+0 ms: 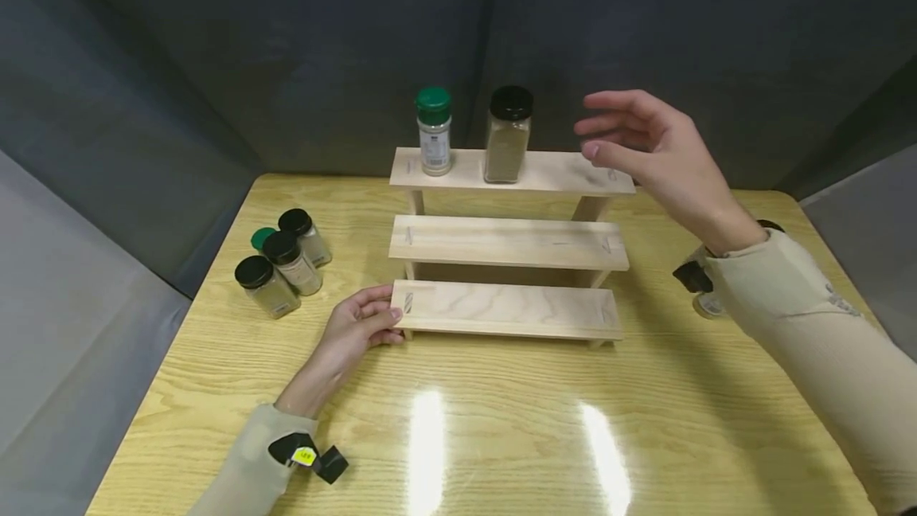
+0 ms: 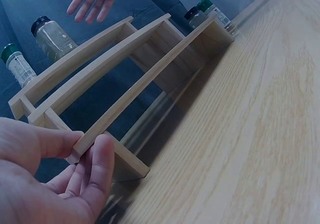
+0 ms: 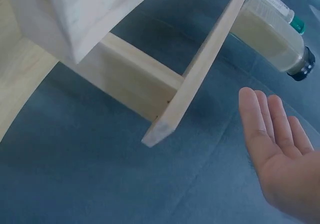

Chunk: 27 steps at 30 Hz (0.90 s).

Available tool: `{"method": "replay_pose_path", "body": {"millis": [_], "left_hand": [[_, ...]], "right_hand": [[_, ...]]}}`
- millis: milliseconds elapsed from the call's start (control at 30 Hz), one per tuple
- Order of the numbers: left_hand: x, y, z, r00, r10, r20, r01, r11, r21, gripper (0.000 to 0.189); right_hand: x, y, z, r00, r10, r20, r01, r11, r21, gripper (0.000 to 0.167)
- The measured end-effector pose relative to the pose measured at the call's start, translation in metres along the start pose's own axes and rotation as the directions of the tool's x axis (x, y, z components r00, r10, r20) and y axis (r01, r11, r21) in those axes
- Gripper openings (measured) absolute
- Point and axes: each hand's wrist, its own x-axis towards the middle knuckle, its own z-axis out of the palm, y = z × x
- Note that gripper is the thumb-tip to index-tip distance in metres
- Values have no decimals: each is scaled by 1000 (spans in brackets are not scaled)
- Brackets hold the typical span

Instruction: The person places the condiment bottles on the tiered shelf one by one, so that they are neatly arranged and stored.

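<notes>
A three-tier wooden rack [image 1: 505,310] stands on the table. The left hand [image 1: 358,321] pinches the left end of its lowest shelf, thumb on top and fingers beneath, as the left wrist view shows up close. On the top shelf [image 1: 559,170] stand a green-capped spice shaker [image 1: 435,146] at the left and a taller black-lidded spice jar [image 1: 507,146] near the middle. The right hand [image 1: 645,138] hovers above that shelf's right end, fingers extended and holding nothing. In the right wrist view its fingers [image 3: 265,116] are apart from the black-lidded jar [image 3: 270,36].
Several spice jars [image 1: 267,287] cluster on the table left of the rack, one with a green cap [image 1: 263,238]. Right of the rack, more jars [image 2: 215,13] stand, mostly behind the right sleeve [image 1: 781,285] in the head view. Dark curtains [image 1: 322,46] hang behind.
</notes>
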Motion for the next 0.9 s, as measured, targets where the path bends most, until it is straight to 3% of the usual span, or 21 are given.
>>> {"method": "replay_pose_path", "body": {"millis": [333, 500, 733, 900], "left_hand": [[-1, 1, 0, 1000, -5, 1, 4, 1000, 11, 52], [1, -1, 0, 1000, -5, -3, 5, 1000, 14, 51], [0, -2, 0, 1000, -16, 3, 16, 1000, 15, 51], [0, -1, 0, 1000, -9, 6, 9, 1000, 5, 52]], "right_hand": [[-34, -6, -17, 999, 10, -42, -10, 1000, 19, 49], [-52, -2, -28, 998, 27, -58, -28, 999, -19, 50], [-75, 9, -46, 995, 43, -87, -56, 986, -155, 51], [-86, 14, -60, 989, 43, -139, -66, 984, -167, 50]]}}
